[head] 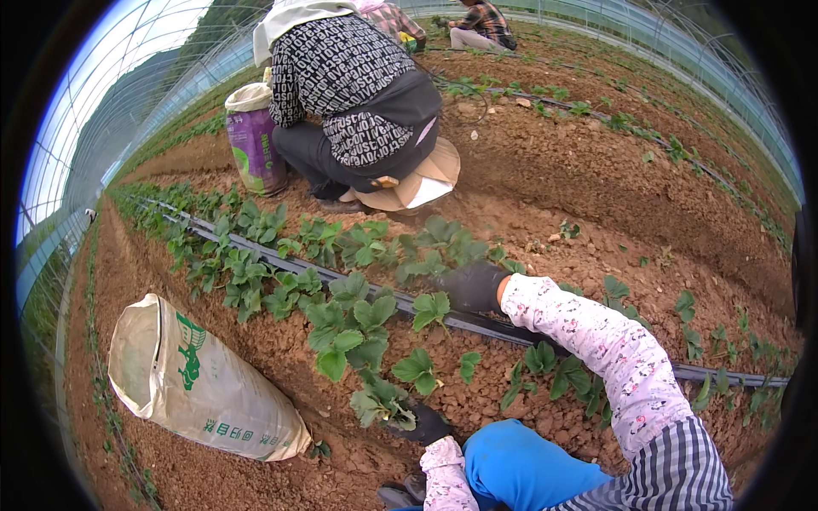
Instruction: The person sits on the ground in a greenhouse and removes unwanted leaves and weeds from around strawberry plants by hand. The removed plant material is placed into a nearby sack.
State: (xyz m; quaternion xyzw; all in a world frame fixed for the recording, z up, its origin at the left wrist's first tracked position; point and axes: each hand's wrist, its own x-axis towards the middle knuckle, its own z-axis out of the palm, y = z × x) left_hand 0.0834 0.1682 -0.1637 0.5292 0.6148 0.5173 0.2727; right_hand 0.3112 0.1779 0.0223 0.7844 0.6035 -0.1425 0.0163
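Observation:
My left hand (pixel 422 424), in a dark glove, is closed round a small bunch of picked green leaves (pixel 377 401) low in the middle of the view. Farther up, my right hand (pixel 474 287), gloved too and blurred, reaches over the black drip line (pixel 492 326) beside the leafy plants (pixel 441 246) of the row; its fingertips are too blurred to tell if they hold anything. Strawberry-like plants (pixel 354 319) grow from the brown soil just left of and between my hands. Smaller plants (pixel 565 377) stand to the right of them.
An open white woven sack (pixel 236 389) leans in the furrow at left. Ahead, a person (pixel 351 89) squats on flattened cardboard (pixel 441 167) beside a purple sack (pixel 255 147). Two more people (pixel 482 25) work at the top. Greenhouse hoops arch over the rows.

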